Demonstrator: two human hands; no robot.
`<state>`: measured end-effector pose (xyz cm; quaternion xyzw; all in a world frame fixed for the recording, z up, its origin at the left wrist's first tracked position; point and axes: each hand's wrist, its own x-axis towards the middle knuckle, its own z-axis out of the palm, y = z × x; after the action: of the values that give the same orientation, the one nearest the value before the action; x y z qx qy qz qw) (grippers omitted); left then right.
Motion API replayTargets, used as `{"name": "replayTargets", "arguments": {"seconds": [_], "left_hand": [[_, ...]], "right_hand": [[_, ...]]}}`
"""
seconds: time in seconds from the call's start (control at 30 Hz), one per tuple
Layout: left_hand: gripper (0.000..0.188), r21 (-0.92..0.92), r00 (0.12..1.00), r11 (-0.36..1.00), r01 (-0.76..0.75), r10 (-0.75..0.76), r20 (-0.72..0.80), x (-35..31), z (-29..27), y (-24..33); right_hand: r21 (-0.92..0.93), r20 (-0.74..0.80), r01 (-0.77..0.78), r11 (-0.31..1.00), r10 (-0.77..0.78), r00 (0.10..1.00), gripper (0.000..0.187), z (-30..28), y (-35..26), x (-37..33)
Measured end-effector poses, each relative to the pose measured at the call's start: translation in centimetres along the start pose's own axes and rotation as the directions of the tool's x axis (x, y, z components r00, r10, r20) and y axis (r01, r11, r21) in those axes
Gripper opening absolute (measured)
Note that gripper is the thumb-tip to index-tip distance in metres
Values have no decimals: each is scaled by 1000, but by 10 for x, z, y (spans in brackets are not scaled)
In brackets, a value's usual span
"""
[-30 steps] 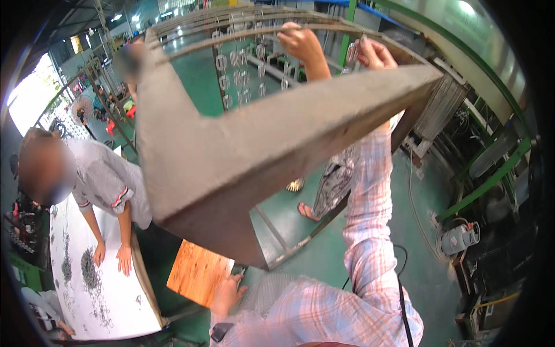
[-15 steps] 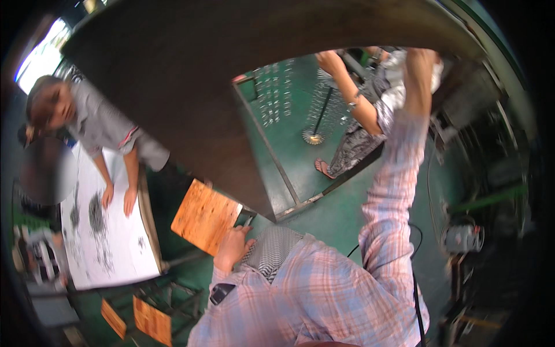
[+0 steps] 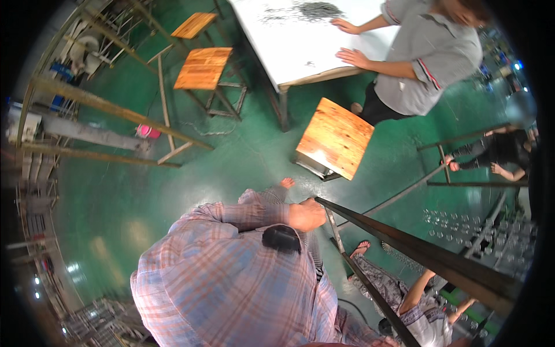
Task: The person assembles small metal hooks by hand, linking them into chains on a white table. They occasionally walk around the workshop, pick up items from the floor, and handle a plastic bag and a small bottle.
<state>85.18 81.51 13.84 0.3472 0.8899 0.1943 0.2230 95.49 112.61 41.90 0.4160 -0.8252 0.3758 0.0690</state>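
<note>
On the green workshop floor, seen from the head camera, the person in a plaid shirt holds the left hand closed round the near corner of a dark metal frame. The frame's bars run from that corner down toward the lower right. The right hand is out of sight; only a plaid sleeve leads off at the bottom edge, so its grip cannot be told. A second person stands under the frame's far part with one arm raised to it.

A wooden stool stands just beyond the gripped corner. Past it, a co-worker in a grey shirt leans both hands on a white table.

The frame appears to be in mid-handling: it is borne by two people and no part is seen resting on a support, so setting it down seems still to come.

Half a second ago the frame's broad dark face filled the top of the view, with the right arm stretched up to it. Now it shows only as thin bars low on the right, and the table has swung from the left side to the top.
</note>
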Motion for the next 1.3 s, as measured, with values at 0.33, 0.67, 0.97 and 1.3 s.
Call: {"name": "replayTargets", "arguments": {"seconds": [0.33,0.67,0.97,1.3], "left_hand": [[13,-116,958,971,209,-227,-174,-77,6,-48],[27,-48,929,942,332,-336,-156,-230,-39,-226],[36,-346,648,666,661,-739,-183,-320,-78,-397],[47,-713,273,396,579,-918,-289,-343,-55,-515]], "right_hand": [[233,170,436,869,-478,862,67,42,46,114],[304,-268,157,940,-73,961,78,249,78,252],[366,216,-290,884,222,951,71,350,104,461],[-165,506,-85,983,158,848,40,595,205,658]]}}
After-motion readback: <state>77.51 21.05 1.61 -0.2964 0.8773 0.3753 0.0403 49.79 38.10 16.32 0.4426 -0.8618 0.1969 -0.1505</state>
